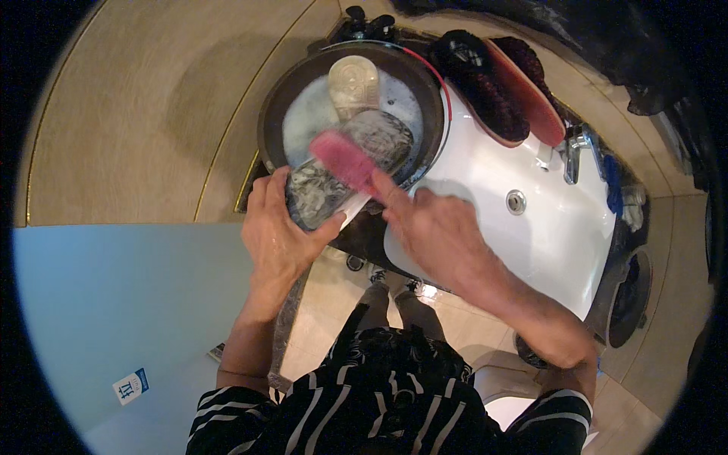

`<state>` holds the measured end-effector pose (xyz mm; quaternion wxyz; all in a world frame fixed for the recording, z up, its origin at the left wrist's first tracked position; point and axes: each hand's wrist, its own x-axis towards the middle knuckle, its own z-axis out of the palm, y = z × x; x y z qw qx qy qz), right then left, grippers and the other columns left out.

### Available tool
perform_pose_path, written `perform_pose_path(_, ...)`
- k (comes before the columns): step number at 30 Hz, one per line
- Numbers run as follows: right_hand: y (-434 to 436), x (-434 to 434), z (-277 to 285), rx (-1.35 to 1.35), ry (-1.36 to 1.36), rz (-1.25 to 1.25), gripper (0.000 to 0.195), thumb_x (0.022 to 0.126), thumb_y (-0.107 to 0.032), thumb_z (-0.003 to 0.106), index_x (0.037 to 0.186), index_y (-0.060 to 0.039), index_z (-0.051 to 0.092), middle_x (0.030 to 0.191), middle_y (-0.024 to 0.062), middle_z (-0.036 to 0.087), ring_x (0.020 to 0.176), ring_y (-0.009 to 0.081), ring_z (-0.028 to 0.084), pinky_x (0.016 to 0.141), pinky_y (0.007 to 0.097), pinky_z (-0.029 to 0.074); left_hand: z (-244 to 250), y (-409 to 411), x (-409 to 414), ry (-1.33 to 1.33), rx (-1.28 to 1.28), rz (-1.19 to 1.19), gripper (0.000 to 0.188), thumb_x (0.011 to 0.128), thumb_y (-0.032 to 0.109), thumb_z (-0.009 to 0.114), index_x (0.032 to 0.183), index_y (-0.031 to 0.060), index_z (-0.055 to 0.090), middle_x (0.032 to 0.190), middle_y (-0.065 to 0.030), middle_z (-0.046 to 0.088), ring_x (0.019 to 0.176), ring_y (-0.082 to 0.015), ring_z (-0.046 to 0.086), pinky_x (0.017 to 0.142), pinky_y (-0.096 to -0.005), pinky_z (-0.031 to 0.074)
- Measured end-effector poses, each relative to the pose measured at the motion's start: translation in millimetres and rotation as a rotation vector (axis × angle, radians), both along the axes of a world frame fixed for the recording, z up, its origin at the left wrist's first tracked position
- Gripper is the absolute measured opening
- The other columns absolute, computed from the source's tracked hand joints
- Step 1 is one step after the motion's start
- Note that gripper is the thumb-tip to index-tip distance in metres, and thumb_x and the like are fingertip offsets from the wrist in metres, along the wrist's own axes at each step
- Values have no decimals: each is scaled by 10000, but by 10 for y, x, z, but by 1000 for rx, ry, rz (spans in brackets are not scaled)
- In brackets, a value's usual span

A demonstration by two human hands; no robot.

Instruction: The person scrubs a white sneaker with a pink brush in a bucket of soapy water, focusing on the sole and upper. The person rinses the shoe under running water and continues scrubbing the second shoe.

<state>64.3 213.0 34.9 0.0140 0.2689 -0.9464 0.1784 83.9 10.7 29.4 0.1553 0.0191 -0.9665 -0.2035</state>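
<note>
My left hand (pixel 284 233) grips one end of a shoe (pixel 318 193), whose dark, patterned sole faces up under smeared grey foam. A strip of its white side shows near my thumb. In my right hand (pixel 438 233) is a pink brush (pixel 344 159), slightly blurred, lying across the middle of that sole. Below and beyond the shoe stands a round brown basin (pixel 273 114) with sudsy water (pixel 307 114) in it. Another shoe with a cream sole (pixel 354 82) rests sole up in the suds, its near end hidden behind the held shoe.
To the right is a white washbasin (pixel 557 244) with a drain (pixel 516 202) and chrome tap (pixel 574 153). Dark fuzzy footwear with reddish soles (pixel 529 96) leans at its back edge. A blue cloth (pixel 613 185) lies behind the tap. A tiled wall (pixel 142 114) bounds the left.
</note>
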Motion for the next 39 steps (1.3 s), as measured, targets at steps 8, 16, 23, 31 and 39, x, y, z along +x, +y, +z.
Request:
perform_pose_path(8, 255, -640, -193, 31, 68, -66, 371, 853, -202, 537, 1210, -111, 493, 601, 151, 596, 550, 306, 608, 429, 425, 455, 38, 25, -18, 9, 25, 4, 733, 514, 343, 788, 1117, 18, 525, 955, -158, 542, 886, -342, 566, 758, -397, 464)
perform_pose_path(16, 11, 27, 64, 79, 0, 53, 506, 835, -193, 562, 1312, -104, 417, 599, 147, 582, 479, 288, 575, 422, 397, 463, -32, -16, -12, 13, 43, -1, 739, 514, 350, 792, 1118, 17, 525, 980, -159, 547, 893, -335, 568, 773, -381, 467)
perform_pose_path(23, 275, -580, -214, 99, -6, -141, 405, 850, -203, 541, 1236, -97, 474, 625, 184, 594, 587, 355, 597, 518, 456, 480, -39, -6, -12, 51, 52, -14, 746, 513, 330, 802, 1120, 4, 517, 987, -162, 550, 892, -340, 572, 770, -389, 472)
perform_pose_path(31, 89, -87, 65, 39, -38, 75, 455, 828, -201, 542, 1249, -59, 445, 573, 146, 586, 503, 305, 597, 452, 455, 477, -42, -29, 7, 29, 39, -14, 732, 525, 342, 794, 1116, 8, 520, 984, -161, 551, 900, -342, 570, 761, -391, 472)
perform_pose_path(39, 96, -424, -131, 99, -112, -167, 435, 842, -198, 546, 1256, -105, 449, 672, 178, 611, 607, 341, 609, 551, 443, 493, -62, -21, -2, 39, 63, -1, 733, 522, 363, 791, 1108, 15, 522, 973, -158, 550, 890, -343, 570, 753, -384, 470)
